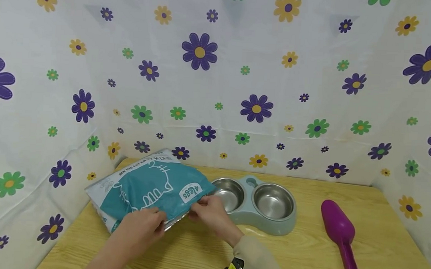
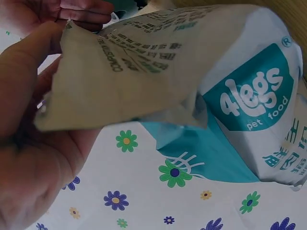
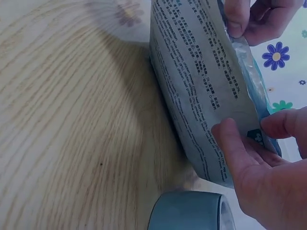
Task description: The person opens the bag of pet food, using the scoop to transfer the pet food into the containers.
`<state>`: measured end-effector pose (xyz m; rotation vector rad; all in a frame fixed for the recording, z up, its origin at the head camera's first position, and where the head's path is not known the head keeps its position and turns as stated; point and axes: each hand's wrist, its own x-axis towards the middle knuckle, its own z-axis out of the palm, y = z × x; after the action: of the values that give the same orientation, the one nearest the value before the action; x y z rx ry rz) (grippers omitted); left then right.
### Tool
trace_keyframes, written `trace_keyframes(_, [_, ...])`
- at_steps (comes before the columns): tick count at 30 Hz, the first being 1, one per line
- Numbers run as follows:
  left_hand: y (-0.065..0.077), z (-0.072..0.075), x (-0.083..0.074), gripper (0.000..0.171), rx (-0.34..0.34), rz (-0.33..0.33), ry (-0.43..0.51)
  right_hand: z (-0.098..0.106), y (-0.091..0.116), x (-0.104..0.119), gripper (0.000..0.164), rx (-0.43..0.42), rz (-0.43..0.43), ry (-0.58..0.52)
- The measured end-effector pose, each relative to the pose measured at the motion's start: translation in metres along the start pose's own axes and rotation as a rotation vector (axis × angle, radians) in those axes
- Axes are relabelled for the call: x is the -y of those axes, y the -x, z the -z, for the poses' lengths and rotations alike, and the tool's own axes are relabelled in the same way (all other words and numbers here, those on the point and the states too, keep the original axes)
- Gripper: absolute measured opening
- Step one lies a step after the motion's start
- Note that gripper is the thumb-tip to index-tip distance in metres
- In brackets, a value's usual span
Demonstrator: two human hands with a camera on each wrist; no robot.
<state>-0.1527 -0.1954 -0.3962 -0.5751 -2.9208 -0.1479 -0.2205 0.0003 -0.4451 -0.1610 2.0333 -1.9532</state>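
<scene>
A teal and white pet food bag [image 1: 148, 185] lies on the wooden table [image 1: 304, 250] at the left, its top edge toward me. My left hand [image 1: 144, 225] pinches that edge on the left, and my right hand [image 1: 208, 212] pinches it on the right. In the left wrist view the bag [image 2: 192, 72] shows its "4legs pet food" label, with my left hand [image 2: 33, 124] holding its flap. The right wrist view shows the bag's printed back [image 3: 201, 81], my right hand's fingertips [image 3: 230, 139] on its edge and the left hand [image 3: 254, 19] above.
A pale green double feeder with two steel bowls [image 1: 259, 202] stands just right of the bag; its rim [image 3: 192, 213] shows under the right hand. A purple scoop [image 1: 341, 232] lies at the right. Flowered cloth [image 1: 239, 91] walls in the table.
</scene>
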Motion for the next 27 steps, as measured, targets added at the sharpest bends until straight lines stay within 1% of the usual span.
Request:
trace_keyframes(4, [-0.001,0.001,0.005,0.030,0.034,0.040,-0.007,-0.006,-0.007,0.000,0.023,0.020,0.015,0.001])
trace_keyframes(8, [-0.001,0.001,0.006,0.025,0.037,0.033,-0.052,-0.010,-0.007,0.001,0.018,0.023,0.008,-0.023])
trace_keyframes(11, [0.000,0.000,0.006,0.021,0.011,0.006,-0.111,-0.011,-0.007,0.002,0.016,0.013,0.004,-0.027])
trace_keyframes(15, [0.000,-0.003,0.004,0.020,-0.038,-0.030,-0.146,-0.011,-0.007,0.003,0.015,-0.021,0.005,-0.001])
trace_keyframes(17, [-0.001,-0.004,0.003,0.023,-0.055,-0.040,-0.141,-0.012,-0.006,0.003,0.015,-0.041,-0.001,0.016])
trace_keyframes(20, [-0.004,-0.005,0.002,0.029,-0.054,-0.045,-0.123,-0.013,-0.006,0.001,0.015,-0.071,-0.018,0.037])
trace_keyframes(23, [-0.006,-0.005,0.002,0.029,-0.025,-0.018,-0.081,-0.015,-0.005,0.000,0.016,-0.097,-0.027,0.054])
trace_keyframes(27, [-0.008,-0.005,0.003,0.029,0.006,0.005,-0.028,-0.016,-0.004,-0.002,0.017,-0.103,-0.002,0.070])
